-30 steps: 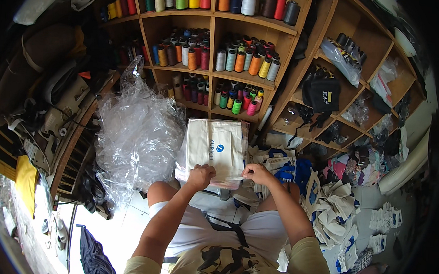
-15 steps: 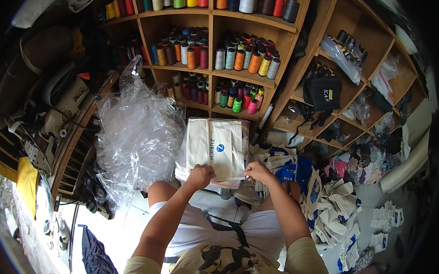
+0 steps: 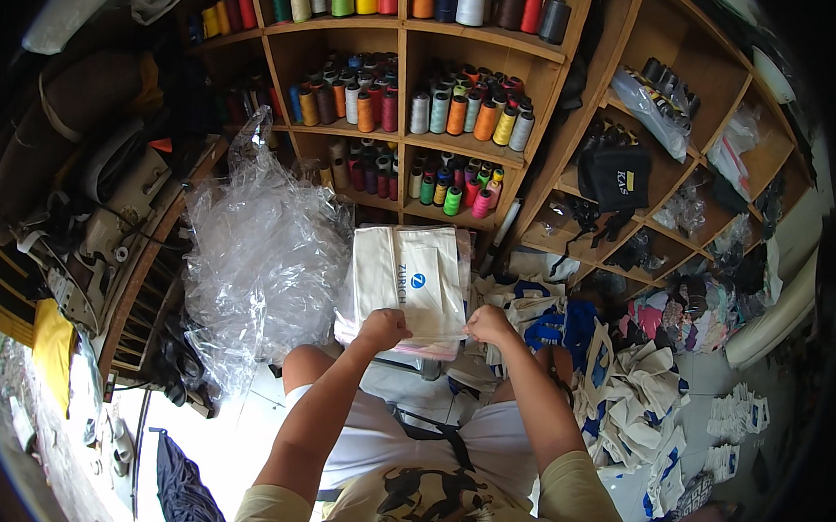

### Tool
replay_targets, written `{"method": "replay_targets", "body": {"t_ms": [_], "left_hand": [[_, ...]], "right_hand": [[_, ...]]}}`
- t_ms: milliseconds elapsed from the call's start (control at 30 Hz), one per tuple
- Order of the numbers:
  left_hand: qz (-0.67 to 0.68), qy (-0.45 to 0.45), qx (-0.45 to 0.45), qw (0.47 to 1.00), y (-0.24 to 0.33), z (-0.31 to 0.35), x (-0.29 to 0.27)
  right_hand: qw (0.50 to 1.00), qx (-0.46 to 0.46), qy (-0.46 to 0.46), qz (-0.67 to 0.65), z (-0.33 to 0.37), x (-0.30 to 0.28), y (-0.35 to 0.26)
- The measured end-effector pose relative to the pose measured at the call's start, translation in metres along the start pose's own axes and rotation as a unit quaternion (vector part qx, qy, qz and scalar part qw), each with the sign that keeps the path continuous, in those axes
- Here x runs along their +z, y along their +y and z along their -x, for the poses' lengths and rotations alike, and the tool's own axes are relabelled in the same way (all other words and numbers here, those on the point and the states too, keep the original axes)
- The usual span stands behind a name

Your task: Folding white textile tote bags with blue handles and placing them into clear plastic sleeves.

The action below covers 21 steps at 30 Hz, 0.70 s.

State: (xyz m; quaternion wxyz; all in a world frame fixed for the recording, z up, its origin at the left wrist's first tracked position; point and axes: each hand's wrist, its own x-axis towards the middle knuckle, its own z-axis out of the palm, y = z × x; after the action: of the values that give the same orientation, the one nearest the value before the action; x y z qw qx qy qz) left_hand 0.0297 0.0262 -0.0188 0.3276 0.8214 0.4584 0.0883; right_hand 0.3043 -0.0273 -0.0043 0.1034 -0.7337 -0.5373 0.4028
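Presently, by item:

1. Bags [image 3: 415, 281]: a flat stack of cream cloth bags with a blue mark on top, lying in front of the seated person, past the knees. The near edge is lifted off the lap, likely so the layers stay squared while handled.
2. Left hand [image 3: 382, 328]: closed in a fist on the near left edge of the bags, fingers curled under the stack.
3. Right hand [image 3: 490, 324]: pinched shut on the near right edge of the same stack, level with the other hand; two grips on one edge keep the pile from fanning.
4. Plastic [image 3: 264, 254]: a big crumpled clear heap, left of the bags and touching them or nearly so; within easy reach.
5. Shelves [image 3: 400, 139]: wooden cubbies on the far side, filled with upright thread cones in many colours, sorted in rows.
6. Loose bags [image 3: 632, 387]: cream and blue pieces strewn on the floor to the right, unstacked.
7. Sewing machine [image 3: 97, 238]: far left, tipped on its stand, apart from both hands.
8. Black bag [image 3: 618, 176]: hanging in a right-hand shelf bay.
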Motion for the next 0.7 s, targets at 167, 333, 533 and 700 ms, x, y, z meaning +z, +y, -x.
{"method": "replay_targets", "body": {"t_ms": [167,333,533,700], "left_hand": [[0.020,-0.003,-0.022,1.000,-0.003,0.001,-0.001],[0.009,0.018,-0.060,0.998,-0.005,0.002,0.002],[-0.031,0.031,-0.064,0.997,-0.002,-0.003,0.008],[-0.019,0.005,-0.075,0.997,-0.003,-0.002,0.006]], "right_hand": [[0.997,-0.020,0.052,-0.054,0.006,0.009,0.007],[0.994,0.018,0.033,-0.098,0.003,0.011,0.010],[0.880,0.139,-0.106,-0.441,-0.010,0.029,0.043],[0.768,0.142,-0.141,-0.608,-0.008,0.037,0.056]]}}
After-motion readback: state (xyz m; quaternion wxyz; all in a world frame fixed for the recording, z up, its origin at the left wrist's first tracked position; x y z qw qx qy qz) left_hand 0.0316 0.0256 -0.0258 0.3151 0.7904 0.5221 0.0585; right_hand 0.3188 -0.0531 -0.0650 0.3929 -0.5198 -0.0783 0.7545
